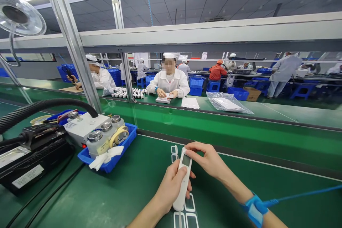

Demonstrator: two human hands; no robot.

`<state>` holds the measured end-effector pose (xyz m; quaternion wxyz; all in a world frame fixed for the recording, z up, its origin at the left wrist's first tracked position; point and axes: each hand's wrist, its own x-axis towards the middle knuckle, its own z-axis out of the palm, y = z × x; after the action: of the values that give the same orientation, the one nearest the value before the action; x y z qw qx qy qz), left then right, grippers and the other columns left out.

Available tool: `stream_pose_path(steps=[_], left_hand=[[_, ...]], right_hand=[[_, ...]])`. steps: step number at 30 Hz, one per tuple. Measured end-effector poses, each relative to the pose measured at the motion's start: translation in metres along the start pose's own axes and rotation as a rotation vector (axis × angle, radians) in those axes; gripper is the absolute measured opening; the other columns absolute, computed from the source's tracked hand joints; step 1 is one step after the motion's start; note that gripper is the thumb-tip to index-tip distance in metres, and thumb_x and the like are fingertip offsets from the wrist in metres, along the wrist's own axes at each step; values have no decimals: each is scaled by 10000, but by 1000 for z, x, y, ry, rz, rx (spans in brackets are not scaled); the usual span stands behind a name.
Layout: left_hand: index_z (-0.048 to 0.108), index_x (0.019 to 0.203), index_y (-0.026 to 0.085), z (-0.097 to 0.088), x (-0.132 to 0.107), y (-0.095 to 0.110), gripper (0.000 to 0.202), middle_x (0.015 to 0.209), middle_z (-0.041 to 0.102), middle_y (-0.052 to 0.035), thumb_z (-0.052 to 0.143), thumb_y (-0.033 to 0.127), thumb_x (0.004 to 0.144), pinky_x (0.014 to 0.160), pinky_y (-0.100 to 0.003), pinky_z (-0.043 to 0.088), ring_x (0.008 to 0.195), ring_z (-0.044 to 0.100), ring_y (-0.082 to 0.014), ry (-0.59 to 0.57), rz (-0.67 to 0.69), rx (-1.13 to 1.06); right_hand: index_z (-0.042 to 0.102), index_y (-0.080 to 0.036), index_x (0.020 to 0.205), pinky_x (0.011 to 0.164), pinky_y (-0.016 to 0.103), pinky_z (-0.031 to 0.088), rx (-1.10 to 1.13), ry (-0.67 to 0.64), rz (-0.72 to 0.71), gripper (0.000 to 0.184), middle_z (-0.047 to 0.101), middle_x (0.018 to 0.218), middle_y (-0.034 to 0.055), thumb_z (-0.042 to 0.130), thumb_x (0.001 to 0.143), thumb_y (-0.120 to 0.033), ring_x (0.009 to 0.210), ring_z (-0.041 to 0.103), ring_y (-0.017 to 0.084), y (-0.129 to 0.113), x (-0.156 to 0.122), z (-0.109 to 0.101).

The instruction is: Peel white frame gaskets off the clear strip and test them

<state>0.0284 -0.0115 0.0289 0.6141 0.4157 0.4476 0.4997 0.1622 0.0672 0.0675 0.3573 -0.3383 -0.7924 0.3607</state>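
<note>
The left hand (171, 186) holds a white handheld device (182, 185) from below, and its fingers close around the long body. The device stands tilted over the desk (128, 194), with its small dark screen (186, 160) at the upper end. The fingers (203, 155) of the right hand (211, 162) are near this end and press on its side, so this hand is holding the device too. The device is above some white printed marks (190, 203) on the green desk, and I cannot tell if its lower end touches the desk.

A blue strap (253, 208) goes around the right wrist, and a blue cord (301, 195) runs from it to the right. Left of the hands is a blue plastic tray (131, 129). In it are metal-capped bottles (95, 142), yellow tape rolls (119, 136) and a white cloth (105, 158). A white machine (85, 127) stands just beside the bottles, with a thick black hose (45, 106) going up from it. Further left lies a black box (34, 160) with white labels.

Across the desk, behind a glass panel (157, 114), a co-worker (169, 82) in a white coat sits with both hands on a small white box (163, 99). Another co-worker (100, 78) sits to the left, near a row of white items (128, 93).
</note>
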Motion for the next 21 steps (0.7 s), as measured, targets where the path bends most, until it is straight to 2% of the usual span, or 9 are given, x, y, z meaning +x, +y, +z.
stream_pose_path(steps=[3, 5, 7, 10, 12, 14, 16, 19, 21], left_hand=[[527, 792, 154, -1, 0, 2, 345, 532, 552, 22, 496, 498, 798, 370, -169, 352, 351, 448, -60, -27, -11, 1], [527, 786, 153, -4, 0, 6, 330, 527, 548, 22, 502, 482, 798, 365, -162, 352, 357, 456, -62, -57, -36, 8], [532, 796, 153, -10, -1, 10, 290, 576, 581, 3, 528, 442, 791, 362, -161, 366, 370, 469, -64, -133, -74, 21], [552, 854, 155, -20, -2, 16, 238, 717, 647, -45, 567, 380, 777, 363, -171, 396, 393, 501, -71, -321, -165, 29], [570, 872, 151, -25, -2, 20, 236, 767, 664, -66, 587, 362, 769, 369, -173, 397, 403, 520, -76, -403, -215, 36], [597, 869, 136, -29, -1, 23, 252, 788, 669, -78, 619, 359, 752, 400, -180, 412, 437, 550, -86, -421, -218, 55], [621, 899, 120, -33, 3, 25, 308, 795, 670, -85, 635, 388, 748, 474, -214, 460, 515, 593, -118, -361, -178, 61], [611, 1008, 116, -43, 13, 23, 431, 919, 672, -112, 585, 480, 778, 680, -294, 514, 757, 643, -190, -22, -35, 52], [584, 1082, 113, -53, 18, 20, 493, 1087, 636, -148, 541, 513, 796, 848, -342, 479, 970, 610, -236, 172, 52, 142]], right_hand=[[684, -197, 797, 699, 315, 465, -60, 14, -48, 202, 646, 780, 39, 556, 840, -347, 731, 572, 196, -3, 0, -2], [693, -200, 832, 688, 310, 462, -81, -27, -67, 218, 633, 788, 43, 539, 857, -352, 733, 566, 195, -4, 0, -8], [703, -221, 922, 711, 308, 465, -78, -168, -69, 209, 634, 892, 48, 564, 853, -362, 796, 577, 204, -6, -1, -18], [689, -295, 1033, 833, 349, 439, -122, -408, -90, 299, 618, 1023, 26, 713, 746, -376, 908, 569, 233, -15, -5, -33], [703, -311, 991, 863, 362, 414, -188, -463, -106, 335, 624, 968, 7, 782, 668, -348, 899, 560, 237, -21, -8, -37], [719, -291, 906, 782, 312, 431, -224, -467, -103, 260, 617, 874, -3, 788, 657, -310, 830, 557, 215, -25, -10, -38], [721, -259, 848, 644, 248, 425, -196, -464, -86, 199, 598, 811, -10, 775, 657, -278, 729, 542, 178, -20, -9, -39], [704, -206, 772, 501, 215, 361, -132, -371, 6, 123, 568, 670, -25, 716, 675, -281, 563, 483, 131, 6, 1, -45], [688, -181, 721, 472, 220, 345, -191, -182, 185, 151, 563, 578, -24, 679, 683, -327, 515, 482, 135, 34, 15, -56]])
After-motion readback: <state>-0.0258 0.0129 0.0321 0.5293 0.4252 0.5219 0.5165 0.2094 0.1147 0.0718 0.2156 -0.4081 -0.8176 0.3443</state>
